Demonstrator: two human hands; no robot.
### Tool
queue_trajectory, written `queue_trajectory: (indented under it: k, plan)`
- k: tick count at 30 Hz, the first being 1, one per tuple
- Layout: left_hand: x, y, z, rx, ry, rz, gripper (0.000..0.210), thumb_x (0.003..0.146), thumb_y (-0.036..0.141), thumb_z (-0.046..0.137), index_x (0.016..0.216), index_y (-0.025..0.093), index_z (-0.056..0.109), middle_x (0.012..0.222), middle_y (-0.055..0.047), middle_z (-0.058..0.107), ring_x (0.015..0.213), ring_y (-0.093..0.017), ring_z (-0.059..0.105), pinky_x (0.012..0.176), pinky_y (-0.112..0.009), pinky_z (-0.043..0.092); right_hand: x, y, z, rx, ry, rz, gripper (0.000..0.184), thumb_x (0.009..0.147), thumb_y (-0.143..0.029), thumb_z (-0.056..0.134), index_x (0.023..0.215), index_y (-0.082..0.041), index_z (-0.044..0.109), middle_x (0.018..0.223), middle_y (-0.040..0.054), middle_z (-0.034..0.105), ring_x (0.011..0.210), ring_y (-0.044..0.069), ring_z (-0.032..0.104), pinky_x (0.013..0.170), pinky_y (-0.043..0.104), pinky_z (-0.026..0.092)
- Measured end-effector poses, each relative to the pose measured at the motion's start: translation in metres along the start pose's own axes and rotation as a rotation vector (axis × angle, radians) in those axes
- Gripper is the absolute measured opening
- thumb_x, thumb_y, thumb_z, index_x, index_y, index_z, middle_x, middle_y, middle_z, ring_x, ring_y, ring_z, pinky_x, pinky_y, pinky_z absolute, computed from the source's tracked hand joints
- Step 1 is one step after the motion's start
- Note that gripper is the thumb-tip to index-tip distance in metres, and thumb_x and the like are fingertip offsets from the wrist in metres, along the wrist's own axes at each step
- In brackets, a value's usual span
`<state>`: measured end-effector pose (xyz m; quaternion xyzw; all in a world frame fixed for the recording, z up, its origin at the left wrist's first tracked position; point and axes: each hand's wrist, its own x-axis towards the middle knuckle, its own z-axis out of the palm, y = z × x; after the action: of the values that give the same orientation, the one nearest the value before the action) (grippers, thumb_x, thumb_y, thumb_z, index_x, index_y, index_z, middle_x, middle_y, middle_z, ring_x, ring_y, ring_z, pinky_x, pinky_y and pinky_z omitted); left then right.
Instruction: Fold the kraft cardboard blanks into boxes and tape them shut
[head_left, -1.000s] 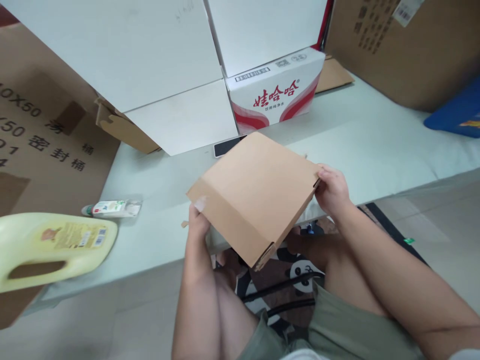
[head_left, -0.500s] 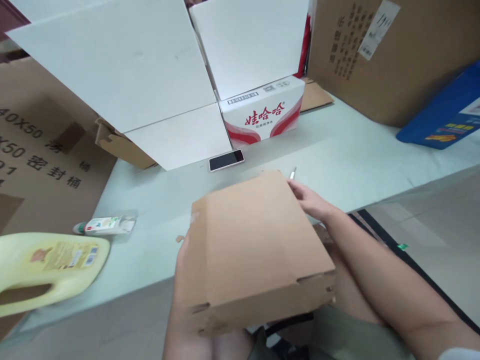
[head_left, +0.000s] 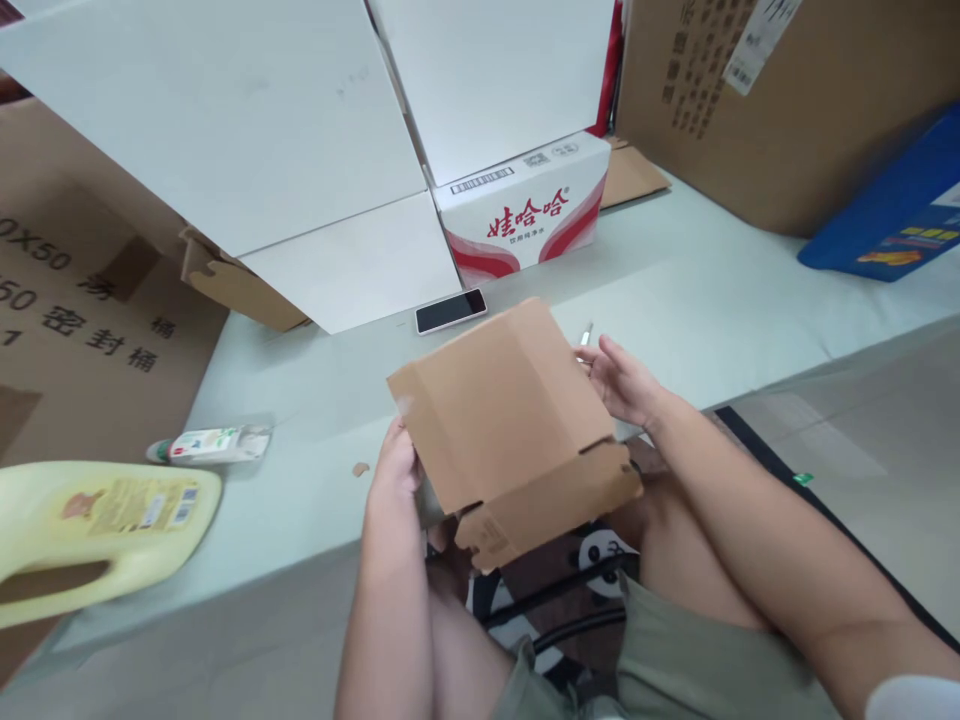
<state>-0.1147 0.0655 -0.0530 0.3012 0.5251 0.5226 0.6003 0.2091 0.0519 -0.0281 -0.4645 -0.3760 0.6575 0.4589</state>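
A small brown cardboard box (head_left: 502,410) is held tilted over the table's front edge and my lap. Its near flap (head_left: 551,505) hangs down, with notched ends. My left hand (head_left: 396,462) grips the box's left edge; the fingertips are partly hidden under the cardboard. At the right edge, my right hand (head_left: 621,382) is open, thumb raised and fingers apart, the fingertips close to the cardboard. Just beyond those fingers lies a slim whitish object (head_left: 586,333), too small to identify. A scrap of cardboard (head_left: 361,469) rests on the table left of my left hand.
On the pale green table (head_left: 315,400) lie a phone (head_left: 451,312) and a small clear bottle (head_left: 217,446). A yellow jug (head_left: 112,530) stands out at left. White boxes (head_left: 352,260), a red-and-white carton (head_left: 525,215), a large brown carton (head_left: 765,120) and a blue container (head_left: 885,215) line the back.
The box has moved lower and away from me, and its near flap now hangs loose. My right hand's fingers have spread and come away from its side.
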Motion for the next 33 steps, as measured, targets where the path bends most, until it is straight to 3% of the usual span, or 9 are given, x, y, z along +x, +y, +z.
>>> queue_trajectory:
  k: [3, 6, 11, 14, 17, 20, 25, 28, 33]
  plan:
    - [0.002, 0.004, -0.006, -0.026, 0.046, -0.025, 0.034, 0.064, 0.04, 0.085, 0.084, 0.019, 0.069, 0.075, -0.003, 0.075, 0.062, -0.019, 0.071, 0.063, -0.033, 0.058, -0.003, 0.003, -0.001, -0.018, -0.033, 0.091, 0.041, 0.078, -0.055, 0.07, 0.106, -0.025, 0.065, 0.095, 0.0067, 0.077, 0.082, 0.022, 0.073, 0.07, 0.035, 0.059]
    - [0.001, 0.009, -0.011, -0.124, -0.025, -0.002, 0.049, 0.077, 0.065, 0.068, 0.098, 0.021, 0.071, 0.095, -0.008, 0.078, 0.085, -0.024, 0.075, 0.079, -0.039, 0.06, -0.004, 0.008, 0.003, -0.079, -0.005, 0.139, 0.032, 0.074, -0.039, 0.078, 0.1, -0.024, 0.069, 0.092, 0.0068, 0.078, 0.078, 0.022, 0.074, 0.066, 0.034, 0.06]
    - [0.001, 0.008, -0.01, -0.137, 0.027, 0.068, 0.044, 0.065, 0.033, 0.087, 0.104, 0.025, 0.069, 0.096, -0.003, 0.078, 0.078, -0.02, 0.074, 0.077, -0.035, 0.06, -0.006, 0.007, 0.004, -0.04, -0.025, 0.012, 0.038, 0.083, -0.056, 0.064, 0.099, -0.022, 0.069, 0.09, 0.01, 0.078, 0.081, 0.026, 0.075, 0.069, 0.039, 0.061]
    - [0.004, 0.002, -0.002, -0.231, 0.053, 0.163, 0.042, 0.068, 0.031, 0.085, 0.105, 0.024, 0.068, 0.106, -0.004, 0.078, 0.088, -0.018, 0.074, 0.082, -0.031, 0.06, -0.011, 0.009, 0.007, -0.045, -0.109, -0.133, 0.049, 0.078, -0.068, 0.063, 0.091, -0.021, 0.066, 0.08, 0.0071, 0.073, 0.077, 0.024, 0.073, 0.062, 0.035, 0.057]
    - [0.004, -0.002, 0.011, -0.286, 0.016, 0.197, 0.044, 0.07, 0.032, 0.084, 0.11, 0.024, 0.066, 0.118, -0.005, 0.075, 0.096, -0.017, 0.073, 0.086, -0.029, 0.059, -0.023, 0.012, 0.017, 0.029, -0.152, -0.116, 0.057, 0.068, -0.075, 0.07, 0.086, -0.021, 0.06, 0.065, 0.0016, 0.066, 0.053, 0.016, 0.063, 0.043, 0.024, 0.041]
    - [-0.001, -0.002, 0.025, -0.287, -0.01, 0.178, 0.043, 0.074, 0.03, 0.081, 0.113, 0.025, 0.064, 0.121, -0.004, 0.074, 0.1, -0.017, 0.072, 0.085, -0.027, 0.059, -0.044, 0.01, 0.024, 0.048, -0.08, -0.088, 0.064, 0.061, -0.078, 0.073, 0.086, -0.021, 0.058, 0.058, -0.0008, 0.063, 0.04, 0.012, 0.053, 0.035, 0.02, 0.026]
    - [-0.017, 0.006, 0.041, -0.135, -0.125, -0.11, 0.03, 0.092, 0.033, 0.06, 0.121, 0.024, 0.059, 0.108, -0.006, 0.076, 0.078, -0.017, 0.075, 0.065, -0.026, 0.06, -0.091, 0.014, 0.007, -0.145, 0.223, -0.017, 0.054, 0.063, -0.068, 0.079, 0.07, -0.019, 0.056, 0.044, 0.0, 0.057, 0.034, 0.008, 0.045, 0.034, 0.02, 0.031]
    - [-0.028, 0.016, 0.039, -0.036, -0.209, -0.303, 0.04, 0.101, 0.043, 0.036, 0.121, 0.016, 0.057, 0.1, -0.012, 0.076, 0.064, -0.018, 0.074, 0.05, -0.025, 0.056, -0.125, 0.017, -0.028, -0.089, 0.54, -0.118, 0.051, 0.057, -0.064, 0.082, 0.073, -0.023, 0.057, 0.048, -0.0013, 0.058, 0.035, 0.011, 0.048, 0.032, 0.022, 0.035]
    - [-0.036, 0.022, 0.034, 0.06, -0.128, -0.328, 0.042, 0.104, 0.038, 0.027, 0.11, 0.012, 0.059, 0.087, -0.011, 0.075, 0.058, -0.016, 0.073, 0.047, -0.021, 0.054, -0.152, -0.01, -0.101, -0.399, 1.02, -0.263, 0.024, 0.074, -0.044, 0.076, 0.072, -0.026, 0.06, 0.058, 0.0045, 0.062, 0.046, 0.018, 0.058, 0.05, 0.038, 0.052]
